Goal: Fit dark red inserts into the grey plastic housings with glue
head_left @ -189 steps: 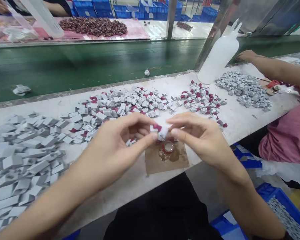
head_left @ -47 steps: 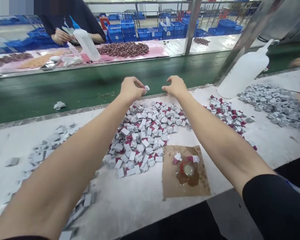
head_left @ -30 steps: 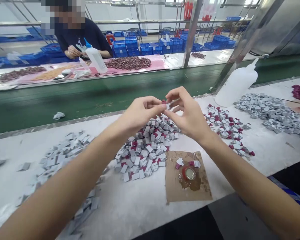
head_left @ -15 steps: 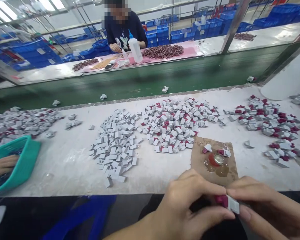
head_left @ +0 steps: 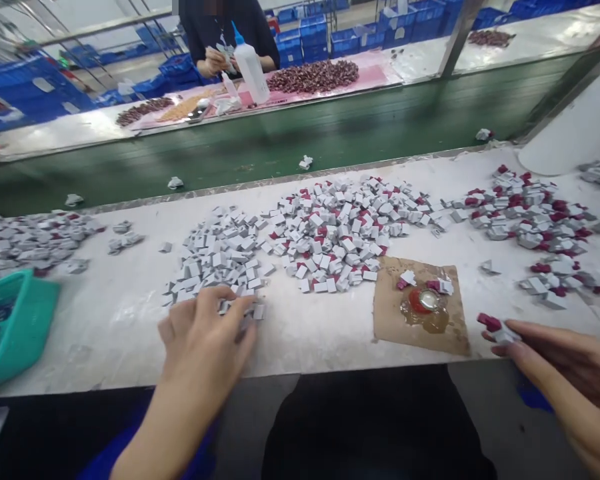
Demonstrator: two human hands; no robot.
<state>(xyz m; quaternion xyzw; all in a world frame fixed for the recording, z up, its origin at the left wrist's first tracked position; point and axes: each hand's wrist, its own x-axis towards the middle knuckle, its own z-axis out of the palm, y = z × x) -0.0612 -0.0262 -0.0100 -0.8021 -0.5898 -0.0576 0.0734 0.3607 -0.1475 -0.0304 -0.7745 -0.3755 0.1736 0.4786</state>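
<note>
At the near end of a heap of small grey block-shaped pieces (head_left: 220, 243), my left hand (head_left: 200, 340) reaches down with fingers curved and apart. Some grey pieces lie between its thumb and fingers; its fingertips are partly hidden. My right hand (head_left: 555, 360), at the lower right, pinches a grey-and-magenta plastic part (head_left: 503, 332) between thumb and fingers, above the table's front edge. Just left of it lies a brown cardboard sheet (head_left: 390, 313). On the sheet are a round red-rimmed container (head_left: 423, 300), a puddle of clear brownish liquid (head_left: 433, 325) and two grey-and-magenta parts (head_left: 406, 280).
Mixed grey-and-magenta heaps lie at the middle (head_left: 330, 233), right (head_left: 535, 213) and far left (head_left: 30, 240). A teal basket (head_left: 40, 333) stands at left. Behind the table runs a green conveyor belt (head_left: 250, 160) carrying a few parts. A co-worker (head_left: 227, 40) sits opposite, beside a white bottle (head_left: 253, 73).
My left hand has let go of the grey-and-magenta part and moved left to the grey heap. My right hand has moved up and right, holding the part. Another person's hand has left the teal basket.
</note>
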